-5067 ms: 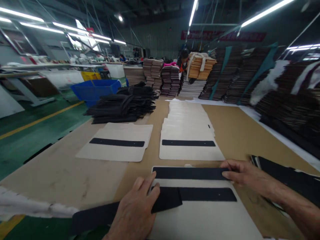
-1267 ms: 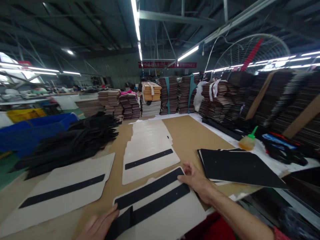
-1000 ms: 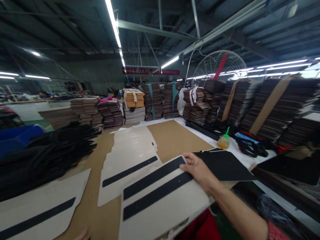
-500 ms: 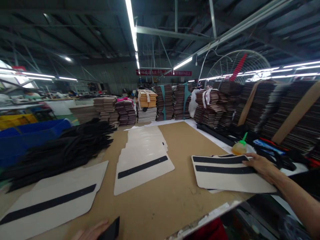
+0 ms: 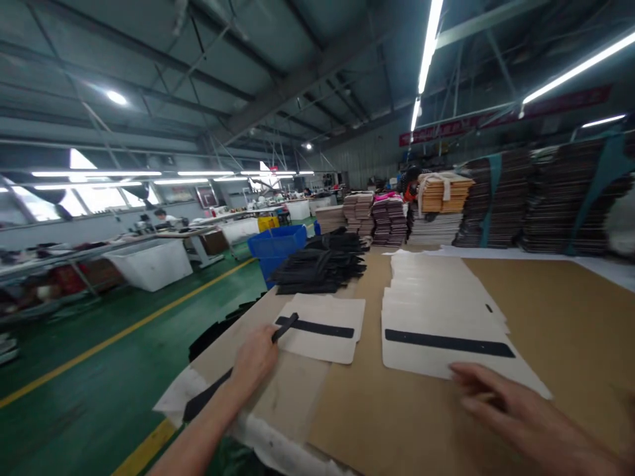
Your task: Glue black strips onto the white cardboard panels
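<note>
My left hand (image 5: 255,360) is closed around a black strip (image 5: 206,396), whose far end sticks out past the fingers over the left beige panels (image 5: 317,348). A dark band lies across the top panel there. My right hand (image 5: 516,413), slightly blurred, is half-curled with a gap between thumb and index finger, and I see nothing held in it. It hovers at the near edge of the middle beige panels (image 5: 441,301), which overlap in a row. The nearest one bears a black band (image 5: 449,342).
A heap of black strips (image 5: 322,264) sits at the table's far left, with a blue crate (image 5: 278,244) behind it. Tall stacks of dark panels (image 5: 506,205) line the back. On the left is a green floor (image 5: 218,304) with a white bin (image 5: 149,264).
The view has swung left. My right hand has let go of the banded panels on the right and come to the middle row. My left hand has reached forward to the left panels with a strip.
</note>
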